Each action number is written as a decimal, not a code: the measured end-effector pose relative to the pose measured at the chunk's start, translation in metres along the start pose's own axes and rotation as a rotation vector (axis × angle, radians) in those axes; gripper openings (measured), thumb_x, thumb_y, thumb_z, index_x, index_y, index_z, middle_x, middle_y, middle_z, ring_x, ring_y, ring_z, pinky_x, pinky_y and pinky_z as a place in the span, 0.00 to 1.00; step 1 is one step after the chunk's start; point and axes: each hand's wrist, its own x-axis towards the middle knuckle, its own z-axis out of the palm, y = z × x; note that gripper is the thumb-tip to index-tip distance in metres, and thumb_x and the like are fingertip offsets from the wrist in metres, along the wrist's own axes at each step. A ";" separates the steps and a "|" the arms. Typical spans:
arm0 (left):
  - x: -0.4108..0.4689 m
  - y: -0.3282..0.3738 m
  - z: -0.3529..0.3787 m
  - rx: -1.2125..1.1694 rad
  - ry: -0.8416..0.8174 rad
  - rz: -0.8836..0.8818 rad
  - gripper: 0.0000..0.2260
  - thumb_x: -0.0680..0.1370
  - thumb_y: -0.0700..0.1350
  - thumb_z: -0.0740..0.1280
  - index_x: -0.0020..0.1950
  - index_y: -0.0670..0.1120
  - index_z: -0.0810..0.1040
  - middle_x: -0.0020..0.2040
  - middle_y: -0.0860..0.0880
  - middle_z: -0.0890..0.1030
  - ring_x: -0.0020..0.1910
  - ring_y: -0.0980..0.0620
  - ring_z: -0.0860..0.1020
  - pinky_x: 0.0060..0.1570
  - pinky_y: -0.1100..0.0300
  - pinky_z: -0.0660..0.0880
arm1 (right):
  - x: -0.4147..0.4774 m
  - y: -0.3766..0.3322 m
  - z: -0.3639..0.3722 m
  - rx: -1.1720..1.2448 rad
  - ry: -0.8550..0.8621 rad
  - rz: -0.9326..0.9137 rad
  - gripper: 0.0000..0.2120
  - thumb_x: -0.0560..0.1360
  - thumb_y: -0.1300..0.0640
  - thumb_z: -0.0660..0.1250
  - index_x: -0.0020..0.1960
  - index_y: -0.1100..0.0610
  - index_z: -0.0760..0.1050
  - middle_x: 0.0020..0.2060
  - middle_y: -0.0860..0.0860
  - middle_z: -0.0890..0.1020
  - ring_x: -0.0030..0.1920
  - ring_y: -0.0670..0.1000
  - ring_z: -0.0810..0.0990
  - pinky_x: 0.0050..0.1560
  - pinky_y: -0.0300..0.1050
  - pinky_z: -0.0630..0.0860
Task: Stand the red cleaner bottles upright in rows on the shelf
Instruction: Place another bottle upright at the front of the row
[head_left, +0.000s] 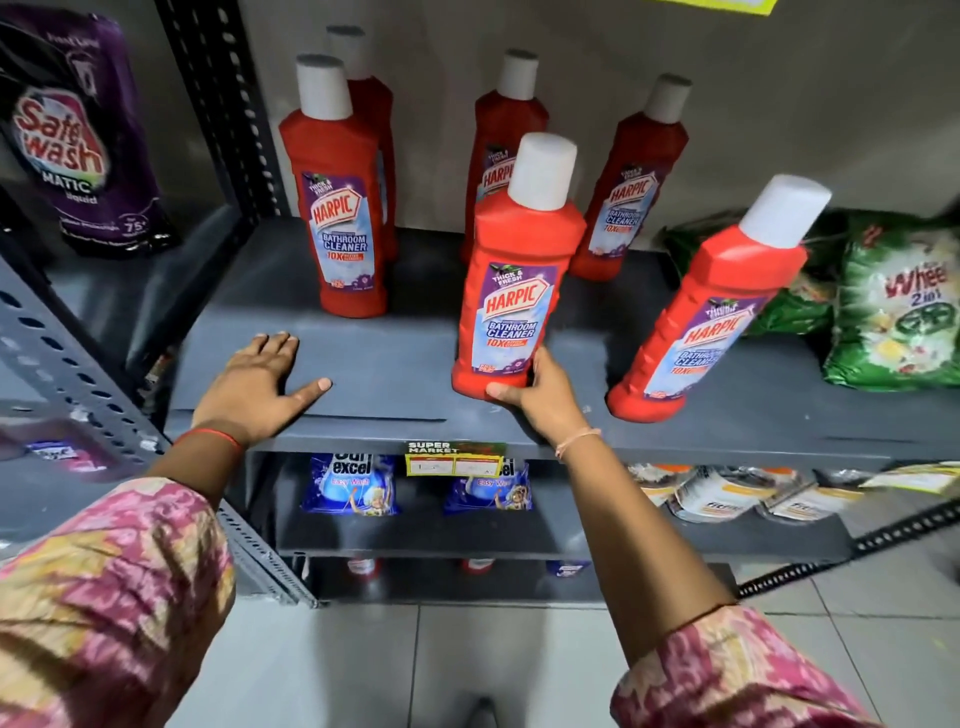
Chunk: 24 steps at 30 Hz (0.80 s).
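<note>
The right hand (540, 387) is wrapped around the base of a red cleaner bottle (511, 291) at the centre of the frame, thumb across the front low edge, fingers hidden behind. The bottle looks upright, its bottom at or just above the grey shelf (395, 364); whether it has actually touched down cannot be told. Over at the left, the left hand (260, 379) lies flat and empty on the shelf, fingers spread, bracing near the front lip.

Moving outward: four more red bottles already stand at the back. A pair sits in the upper left, front left bottle (337, 208) with another tucked directly behind it, then the back centre bottle (498, 150) and the back right bottle (628, 192). To the right of the held one, a sixth, the right front bottle (711, 312), stands near the shelf edge and appears tilted, though the wide lens may exaggerate that. Green detergent packs (893, 317) crowd the right end of the shelf.

The step in hand looks like setting this bottle into a front row. Next it calls for seating it flat, in line with the front left bottle, then letting go cleanly without nudging its neighbours, and perhaps squaring up the right front one.
</note>
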 end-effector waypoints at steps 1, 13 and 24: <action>0.000 0.000 0.000 0.001 -0.001 -0.001 0.33 0.75 0.58 0.61 0.73 0.40 0.58 0.76 0.41 0.59 0.76 0.44 0.53 0.75 0.49 0.52 | -0.002 0.000 0.000 -0.009 0.001 0.004 0.29 0.65 0.69 0.72 0.63 0.61 0.67 0.54 0.52 0.76 0.54 0.52 0.75 0.57 0.49 0.74; -0.001 -0.003 -0.001 -0.009 -0.027 -0.003 0.39 0.69 0.64 0.54 0.73 0.40 0.58 0.76 0.42 0.58 0.76 0.43 0.53 0.75 0.49 0.52 | -0.007 -0.002 0.000 -0.076 0.008 0.011 0.28 0.66 0.66 0.72 0.63 0.59 0.66 0.60 0.57 0.76 0.55 0.52 0.75 0.58 0.47 0.72; 0.001 -0.005 0.001 0.003 -0.022 -0.001 0.40 0.69 0.65 0.53 0.73 0.41 0.58 0.76 0.42 0.58 0.76 0.44 0.53 0.75 0.49 0.51 | -0.008 -0.003 0.000 -0.104 0.010 0.019 0.29 0.66 0.66 0.72 0.64 0.60 0.65 0.61 0.57 0.76 0.55 0.52 0.74 0.59 0.48 0.72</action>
